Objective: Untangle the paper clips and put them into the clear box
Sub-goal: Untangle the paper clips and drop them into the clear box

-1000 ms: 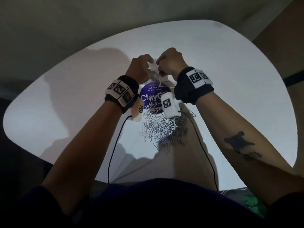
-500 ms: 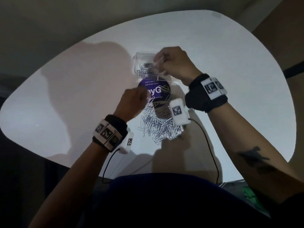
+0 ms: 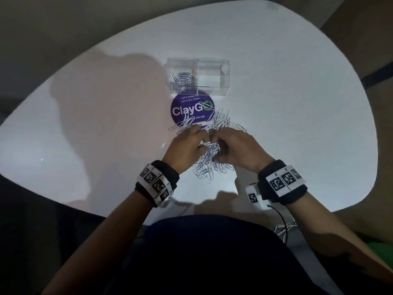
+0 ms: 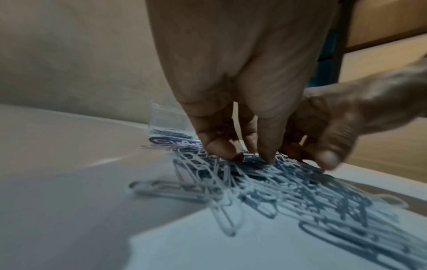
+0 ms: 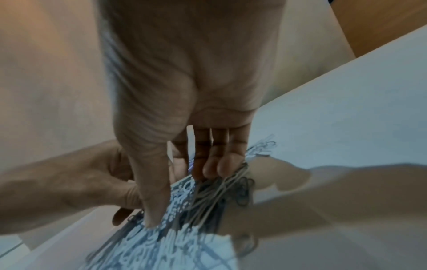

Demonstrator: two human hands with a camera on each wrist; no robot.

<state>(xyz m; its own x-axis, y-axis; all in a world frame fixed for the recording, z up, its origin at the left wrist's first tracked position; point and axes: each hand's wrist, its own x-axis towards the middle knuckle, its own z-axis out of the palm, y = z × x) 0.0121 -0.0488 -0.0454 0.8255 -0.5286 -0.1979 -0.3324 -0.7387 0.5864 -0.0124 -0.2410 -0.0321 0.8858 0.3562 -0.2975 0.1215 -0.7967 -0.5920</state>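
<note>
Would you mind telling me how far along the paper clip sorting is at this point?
Early days. Done: a small batch of clips lies in the left compartment of the clear box; the right compartment looks empty. In hand: the left hand and right hand are both down in the tangled pile of paper clips, fingertips working at it. Left: most of the pile, which spreads over the purple sticker and the table.

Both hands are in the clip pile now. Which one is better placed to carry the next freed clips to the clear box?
Left, marginally. The clear box lies beyond the paper clip pile, its clip-filled compartment nearer the left hand. The right hand would reach across. Both hands sit equally near.
</note>
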